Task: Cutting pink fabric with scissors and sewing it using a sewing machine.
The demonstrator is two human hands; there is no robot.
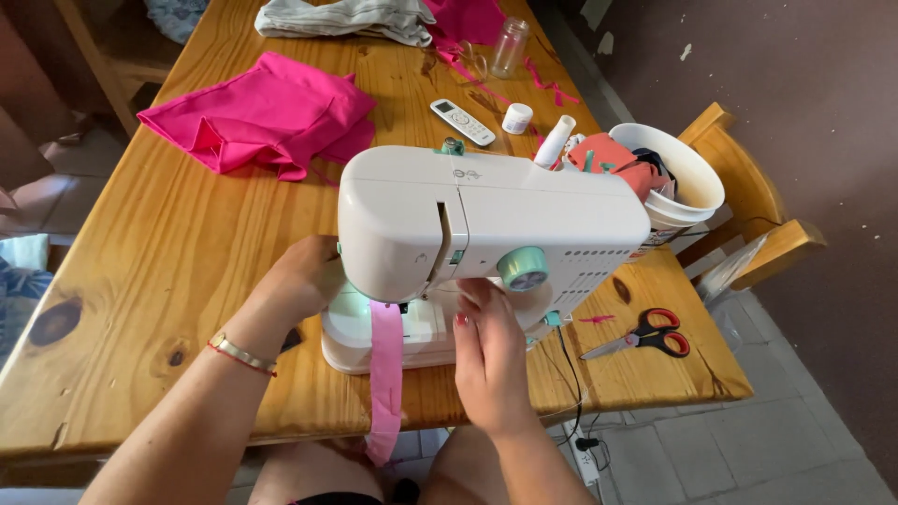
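Pink strip of fabric (385, 374) fed under the needle area of a white sewing machine (486, 220), trailing down over the near edge of the bench (159, 271) toward the lap. Sewing judged to be under way: the part of the strip hanging off the near edge looks not yet run through; how much is already stitched behind the machine head cannot be told. Left hand (304, 276) resting at the machine's left side by the strip, fingers hidden behind the housing, so grip cannot be told. Right hand (488, 355) flat and loose at the machine bed just right of the strip, fingertips toward a teal dial (522, 268), grasping nothing visible. Folded pink cloth (267, 112) well apart toward the far left corner. Grey cloth (346, 19) at the far edge. White remote (462, 122) and small white jar (516, 118) behind the machine. White bucket (678, 182) of scraps near the right edge. Red-handled scissors (645, 334) by the near right corner. Bench of knotty varnished pine; wooden chair (758, 210) at its right; grey tiled floor, dark wall beyond.
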